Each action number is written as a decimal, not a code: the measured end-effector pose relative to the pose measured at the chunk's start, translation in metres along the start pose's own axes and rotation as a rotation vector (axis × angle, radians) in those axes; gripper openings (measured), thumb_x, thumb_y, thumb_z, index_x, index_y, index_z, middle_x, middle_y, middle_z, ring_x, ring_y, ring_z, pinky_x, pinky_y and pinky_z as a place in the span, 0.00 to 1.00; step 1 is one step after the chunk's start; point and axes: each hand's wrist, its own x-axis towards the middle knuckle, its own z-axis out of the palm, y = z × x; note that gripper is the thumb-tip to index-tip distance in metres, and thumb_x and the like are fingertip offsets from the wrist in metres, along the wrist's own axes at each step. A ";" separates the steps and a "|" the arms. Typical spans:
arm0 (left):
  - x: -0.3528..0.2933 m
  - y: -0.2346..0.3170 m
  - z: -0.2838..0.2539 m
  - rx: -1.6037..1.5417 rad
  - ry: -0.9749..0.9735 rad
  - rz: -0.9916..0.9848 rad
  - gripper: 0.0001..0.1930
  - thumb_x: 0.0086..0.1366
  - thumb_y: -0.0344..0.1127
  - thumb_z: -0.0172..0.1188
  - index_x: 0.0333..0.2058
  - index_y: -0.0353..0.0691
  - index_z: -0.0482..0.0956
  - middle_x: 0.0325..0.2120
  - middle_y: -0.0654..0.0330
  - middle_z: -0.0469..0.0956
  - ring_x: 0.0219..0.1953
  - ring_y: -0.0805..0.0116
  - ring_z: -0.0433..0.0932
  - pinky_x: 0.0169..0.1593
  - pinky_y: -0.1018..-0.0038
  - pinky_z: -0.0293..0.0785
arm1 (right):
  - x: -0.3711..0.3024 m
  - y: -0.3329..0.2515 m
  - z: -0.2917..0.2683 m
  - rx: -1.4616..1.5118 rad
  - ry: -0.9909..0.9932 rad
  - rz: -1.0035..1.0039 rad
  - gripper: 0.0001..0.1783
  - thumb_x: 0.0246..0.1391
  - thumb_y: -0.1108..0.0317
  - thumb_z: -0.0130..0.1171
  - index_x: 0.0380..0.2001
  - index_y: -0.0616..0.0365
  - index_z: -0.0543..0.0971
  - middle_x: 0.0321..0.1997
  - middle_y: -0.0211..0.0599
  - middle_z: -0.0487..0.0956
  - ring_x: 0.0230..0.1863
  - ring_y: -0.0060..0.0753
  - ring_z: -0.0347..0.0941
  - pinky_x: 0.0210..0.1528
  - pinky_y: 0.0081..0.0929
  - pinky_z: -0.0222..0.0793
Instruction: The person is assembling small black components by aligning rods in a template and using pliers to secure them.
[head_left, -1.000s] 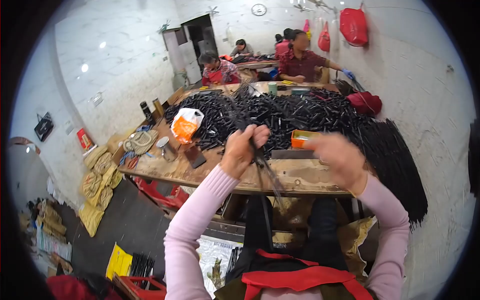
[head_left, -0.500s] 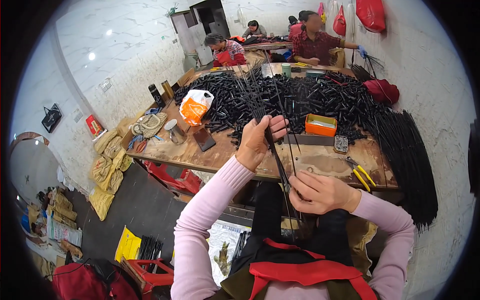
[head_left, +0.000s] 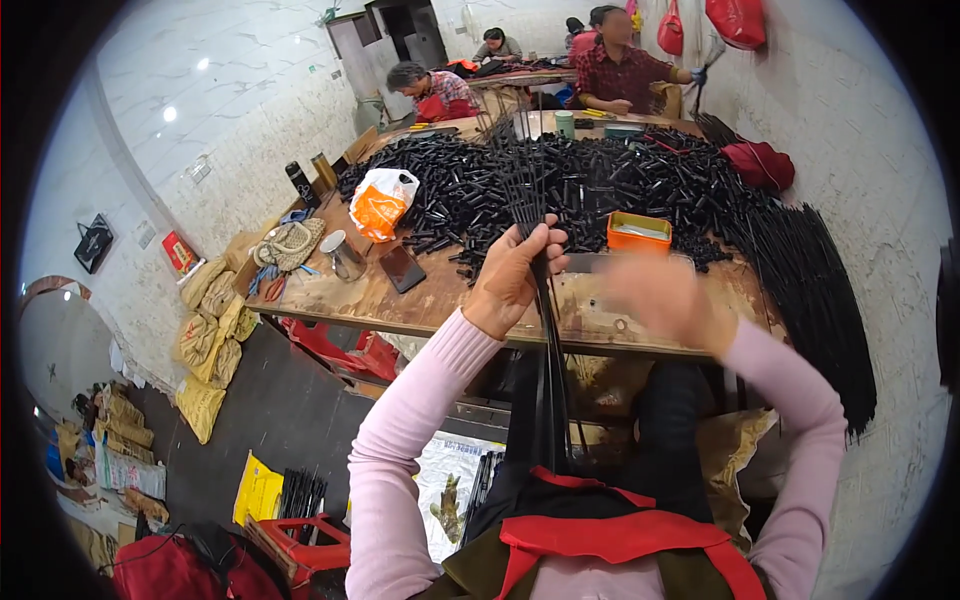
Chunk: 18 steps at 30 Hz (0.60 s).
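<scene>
My left hand [head_left: 512, 272] is closed around a bundle of thin black rods [head_left: 549, 350], held nearly upright at the table's front edge. Their upper ends fan out over the table, and the lower ends hang down over my lap. My right hand [head_left: 660, 297] is apart from the bundle, above the front of the table just below an orange tin [head_left: 638, 236]. Motion smears its fingers, so whether it holds anything is unclear. Beyond both hands lies a wide heap of short black tubular pieces [head_left: 465, 195].
Many long black rods [head_left: 815, 310] hang over the table's right end. On the wooden table [head_left: 350, 300] are a phone [head_left: 402, 269], a metal mug [head_left: 343, 257], a white-and-orange plastic bag [head_left: 382, 205] and a dark bottle [head_left: 302, 184]. Several people sit at the far side.
My right hand has left the lower part of the rods and moved up and to the right, over the table. My left hand still grips the bundle, which now stands more upright.
</scene>
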 end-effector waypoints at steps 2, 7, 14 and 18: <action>-0.010 -0.005 0.017 0.022 -0.022 -0.034 0.14 0.70 0.30 0.54 0.52 0.35 0.71 0.37 0.57 0.79 0.36 0.67 0.80 0.42 0.68 0.82 | 0.044 0.026 0.004 0.552 0.200 0.858 0.15 0.64 0.63 0.52 0.46 0.64 0.74 0.51 0.49 0.78 0.51 0.39 0.76 0.52 0.36 0.72; -0.028 -0.011 0.020 -0.033 -0.314 -0.379 0.22 0.71 0.38 0.54 0.59 0.36 0.65 0.53 0.46 0.73 0.55 0.55 0.75 0.58 0.58 0.74 | 0.067 0.079 0.028 1.810 0.106 1.213 0.21 0.66 0.58 0.51 0.53 0.63 0.69 0.56 0.52 0.75 0.58 0.47 0.72 0.59 0.39 0.70; -0.044 -0.018 0.019 -0.023 -0.352 -0.337 0.24 0.73 0.41 0.48 0.58 0.27 0.63 0.55 0.44 0.72 0.58 0.52 0.73 0.62 0.55 0.70 | 0.050 0.044 0.010 1.817 0.018 1.132 0.18 0.64 0.67 0.53 0.51 0.70 0.72 0.53 0.52 0.77 0.56 0.45 0.75 0.62 0.40 0.70; -0.052 -0.032 0.031 0.018 -0.352 -0.315 0.21 0.74 0.38 0.46 0.57 0.26 0.64 0.53 0.44 0.73 0.56 0.52 0.75 0.60 0.56 0.73 | 0.040 0.027 -0.006 1.669 -0.067 1.255 0.19 0.63 0.67 0.55 0.52 0.69 0.72 0.52 0.48 0.78 0.55 0.39 0.76 0.61 0.36 0.70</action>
